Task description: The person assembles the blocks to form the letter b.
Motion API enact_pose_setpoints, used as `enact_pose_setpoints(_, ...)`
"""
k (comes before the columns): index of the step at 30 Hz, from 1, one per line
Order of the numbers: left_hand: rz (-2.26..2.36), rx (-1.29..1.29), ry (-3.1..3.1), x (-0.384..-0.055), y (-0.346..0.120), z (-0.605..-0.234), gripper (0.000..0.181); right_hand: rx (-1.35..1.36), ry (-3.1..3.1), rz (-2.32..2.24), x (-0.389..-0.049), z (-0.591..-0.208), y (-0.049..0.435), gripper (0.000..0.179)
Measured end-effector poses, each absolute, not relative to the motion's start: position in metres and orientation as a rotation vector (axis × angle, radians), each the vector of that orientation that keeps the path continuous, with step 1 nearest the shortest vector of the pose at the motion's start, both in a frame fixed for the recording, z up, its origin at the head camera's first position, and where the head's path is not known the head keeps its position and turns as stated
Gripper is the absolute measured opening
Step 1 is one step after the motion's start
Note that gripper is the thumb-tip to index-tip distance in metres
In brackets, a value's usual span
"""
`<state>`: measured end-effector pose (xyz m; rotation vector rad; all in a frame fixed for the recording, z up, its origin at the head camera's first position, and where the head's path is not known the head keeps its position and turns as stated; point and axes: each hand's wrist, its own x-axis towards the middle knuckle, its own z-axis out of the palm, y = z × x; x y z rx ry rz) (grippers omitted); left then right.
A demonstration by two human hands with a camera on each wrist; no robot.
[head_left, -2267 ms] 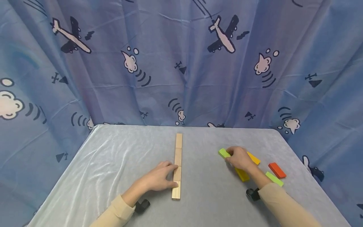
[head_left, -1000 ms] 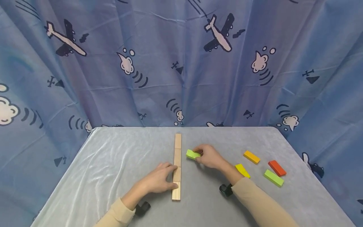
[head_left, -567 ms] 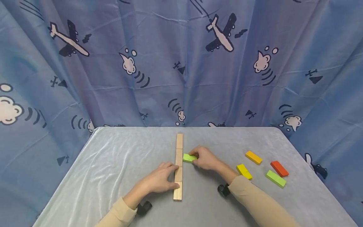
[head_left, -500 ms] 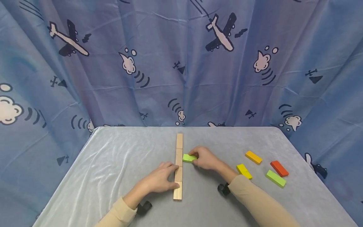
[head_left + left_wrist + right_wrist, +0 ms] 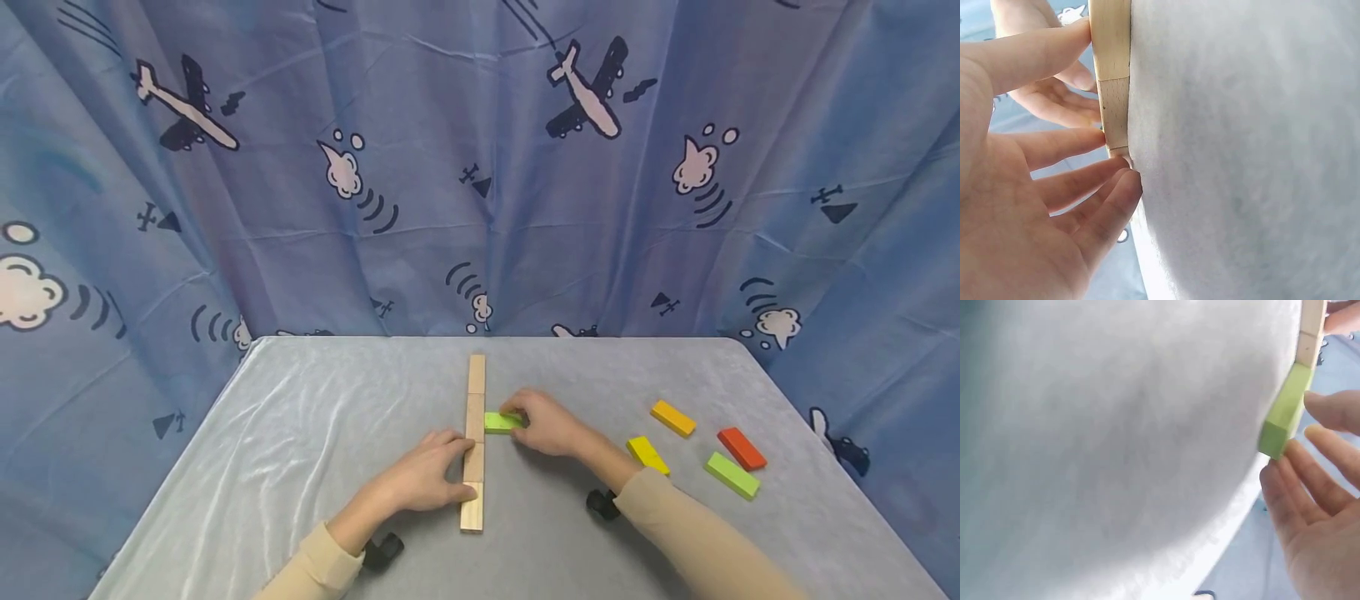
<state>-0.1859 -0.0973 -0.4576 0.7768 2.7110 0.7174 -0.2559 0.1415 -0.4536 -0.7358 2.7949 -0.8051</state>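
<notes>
Four plain wooden blocks, several in all, form a straight row (image 5: 476, 417) running away from me mid-table. My left hand (image 5: 420, 475) lies along its left side, with thumb and index fingertip touching the nearer blocks. In the left wrist view its fingers (image 5: 1066, 145) are fairly straight against the wood. To the right of the row lies a light green block (image 5: 501, 423), crosswise, its left end right at the second block from the far end. My right hand (image 5: 551, 425) pinches its right part between thumb and fingers. The right wrist view shows the green block's near end (image 5: 1274, 439) uncovered.
At the right of the grey cloth-covered table (image 5: 570, 533) lie loose blocks: a yellow one (image 5: 648, 455), an orange one (image 5: 673, 418), a red one (image 5: 742, 448) and another light green one (image 5: 732, 476). A blue patterned curtain (image 5: 480, 167) hangs behind the table.
My right hand has carried the light green block leftward from beside the loose blocks to the wooden row, then turned it squarer to the row. My left hand has stayed at the row.
</notes>
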Motion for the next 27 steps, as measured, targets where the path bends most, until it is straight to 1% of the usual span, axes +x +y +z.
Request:
enact_pose_setpoints(5, 0.720, 0.771, 2.711, -0.185, -0.097, -0.459, 0.071, -0.789, 2.810, -0.771, -0.241, -0.441, 0.152, 0.031)
enact_pose_setpoints(15, 0.734, 0.781, 2.708, -0.186, -0.097, -0.458, 0.070, -0.765, 2.833, -0.694, -0.213, -0.420, 0.186, 0.028)
enact_pose_setpoints(27, 0.736, 0.778, 2.707, -0.186, -0.097, -0.460, 0.071, -0.778, 2.924, -0.600, -0.186, -0.422, 0.239, 0.029)
